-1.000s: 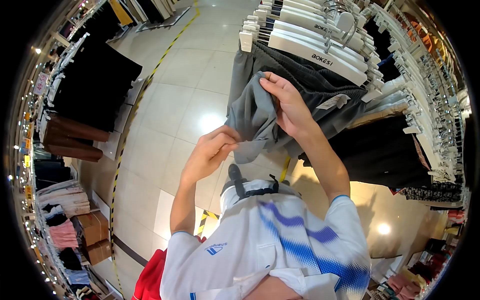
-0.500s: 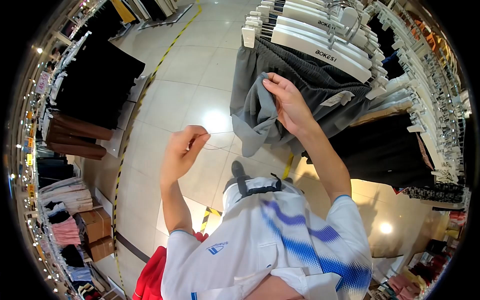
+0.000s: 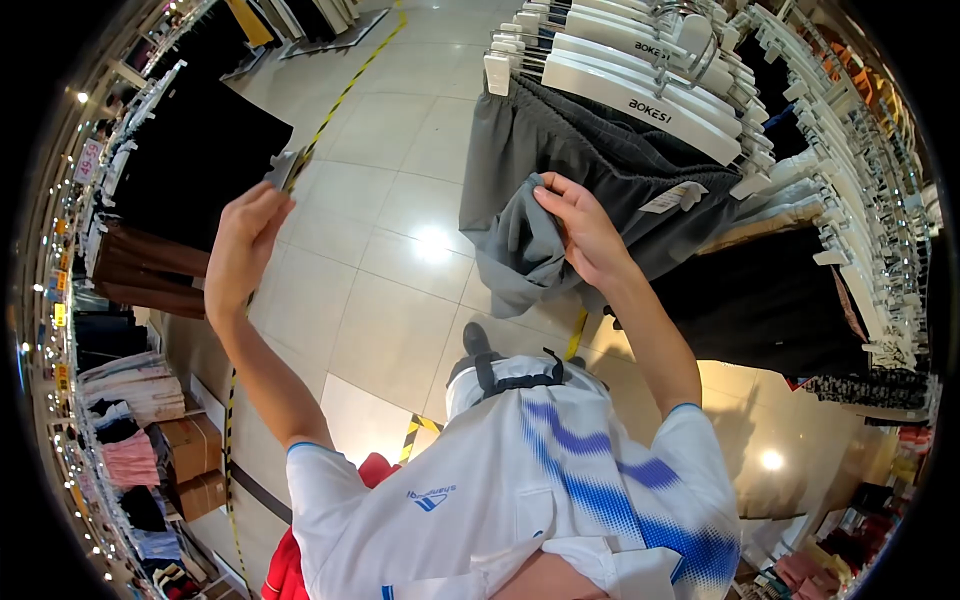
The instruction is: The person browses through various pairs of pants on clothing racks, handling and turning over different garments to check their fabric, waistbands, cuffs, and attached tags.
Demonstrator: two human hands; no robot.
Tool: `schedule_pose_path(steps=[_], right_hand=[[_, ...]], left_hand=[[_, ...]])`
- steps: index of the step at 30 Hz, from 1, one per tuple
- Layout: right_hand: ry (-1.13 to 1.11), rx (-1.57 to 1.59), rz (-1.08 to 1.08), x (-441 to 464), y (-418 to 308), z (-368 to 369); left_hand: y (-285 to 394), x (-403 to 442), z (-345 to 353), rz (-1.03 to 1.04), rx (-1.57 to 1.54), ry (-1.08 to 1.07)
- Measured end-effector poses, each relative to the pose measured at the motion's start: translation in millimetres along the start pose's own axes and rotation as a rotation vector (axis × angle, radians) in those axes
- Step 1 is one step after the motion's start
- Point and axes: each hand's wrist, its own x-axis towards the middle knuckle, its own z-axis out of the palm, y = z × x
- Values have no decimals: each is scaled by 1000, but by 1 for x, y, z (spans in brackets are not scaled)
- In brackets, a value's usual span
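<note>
Grey trousers point(image 3: 610, 160) hang by clips from a white hanger point(image 3: 640, 110) marked BOKESI. With thumb and fingers, my right hand point(image 3: 582, 228) pinches a gathered fold of the grey cloth, in front of the hanging part. Out to the left, away from the cloth, my left hand point(image 3: 248, 240) is raised with its fingers pressed together; whatever they hold, if anything, is too small to make out. A white paper tag point(image 3: 672, 197) shows near the waistband of the trousers.
More white hangers point(image 3: 850, 260) line the rack at the right, with black garments point(image 3: 760, 310) below. Black clothes point(image 3: 195, 140) and brown trousers point(image 3: 150, 265) hang at the left, above cardboard boxes point(image 3: 190, 448). Yellow-black tape point(image 3: 340, 100) runs along the tiled floor.
My left hand has left the cloth and moved far to the left and up. My right hand, still pinching the grey fold, has shifted slightly down. The loose cloth edge has dropped and folded.
</note>
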Motion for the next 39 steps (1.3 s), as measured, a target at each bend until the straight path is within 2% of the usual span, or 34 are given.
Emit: schedule_pose_path(steps=[2, 3, 4, 5, 7, 8, 9, 10, 11, 12, 14, 15, 16, 18, 23, 25, 26, 28, 29, 31, 32, 34, 35, 36, 38, 39], right_hand=[[-1, 28, 12, -1, 2, -1], [-6, 27, 14, -1, 4, -1], [4, 57, 25, -1, 7, 0], [14, 85, 34, -1, 9, 0], [46, 107, 24, -2, 12, 0], [82, 126, 11, -3, 11, -1], [86, 121, 3, -6, 8, -1], [91, 170, -2, -9, 8, 0], [99, 220, -6, -12, 8, 0], [50, 230, 8, -13, 11, -1], [-8, 192, 57, -19, 14, 9], [-38, 154, 92, -23, 15, 15], [-40, 152, 99, -24, 18, 17], [-193, 111, 154, -24, 24, 18], [-150, 67, 137, -30, 21, 6], [-93, 123, 112, -33, 16, -6], [-75, 133, 99, -35, 13, -9], [81, 171, 88, -38, 8, -11], [69, 206, 80, -36, 11, -19], [69, 242, 48, -34, 7, -18], [62, 270, 25, -33, 5, -16], [81, 294, 19, -31, 2, -9], [62, 241, -6, -29, 2, -8], [44, 184, -33, -27, 1, -7], [76, 85, -58, -25, -2, -11], [134, -245, -118, -27, -8, -12]], left_hand=[[10, 7, 24, -206, -543, 107], [35, 15, 48, -142, -803, 241], [42, 18, 76, -233, -1130, 198], [53, 23, 104, -183, -1308, 125], [84, 29, 163, -283, -1419, 74], [89, 27, 181, -266, -1388, -114], [91, 28, 200, -155, -1230, -168], [90, 22, 222, -161, -1251, -236], [83, 19, 245, -55, -1129, -401], [88, 28, 241, -47, -1133, -410], [103, 46, 231, 410, -276, -1150], [100, 38, 270, 408, -284, -1152], [88, 22, 337, 383, -301, -628], [87, 14, 356, 330, -301, -100], [83, 4, 321, 184, -380, -265], [65, 15, 298, 318, -426, -647], [44, 26, 282, 469, -441, -988], [49, 19, 208, 154, -776, -970], [49, 11, 194, 161, -772, -982], [50, -5, 178, 355, -1118, -892], [56, -12, 179, 350, -1116, -896], [74, -26, 192, 244, -608, -861], [70, -35, 208, 334, -603, -746], [69, -35, 203, 333, -604, -746], [61, -31, 179, 292, -816, -485], [51, -30, 161, 323, -848, -379]])
